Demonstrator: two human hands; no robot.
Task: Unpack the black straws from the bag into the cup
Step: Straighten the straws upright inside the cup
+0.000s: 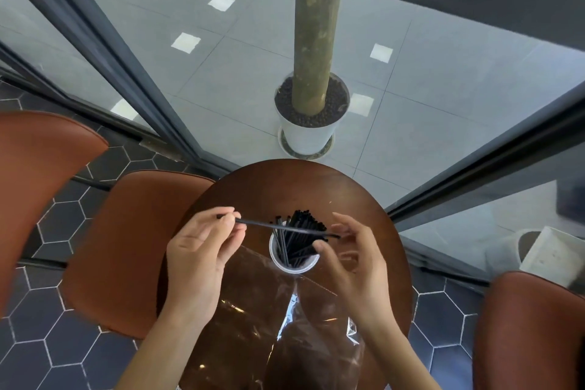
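Observation:
A white cup [293, 266] stands in the middle of the small round brown table [285, 184], packed with several upright black straws [300, 231]. One black straw [262, 224] lies level above the cup's mouth. My left hand [199, 250] pinches its left end between thumb and fingertips. My right hand [351, 260] is at its right end, fingers curled and spread; the straw's tip reaches the fingertips, contact unclear. A clear plastic bag [300, 320] lies flat and crumpled on the table in front of the cup, between my forearms.
Brown leather chairs stand to the left [126, 250], far left [34, 174] and right [531, 332] of the table. Beyond the glass panes a white plant pot [308, 133] with a thick trunk sits on grey tiles. Dark hexagon tiles cover the floor.

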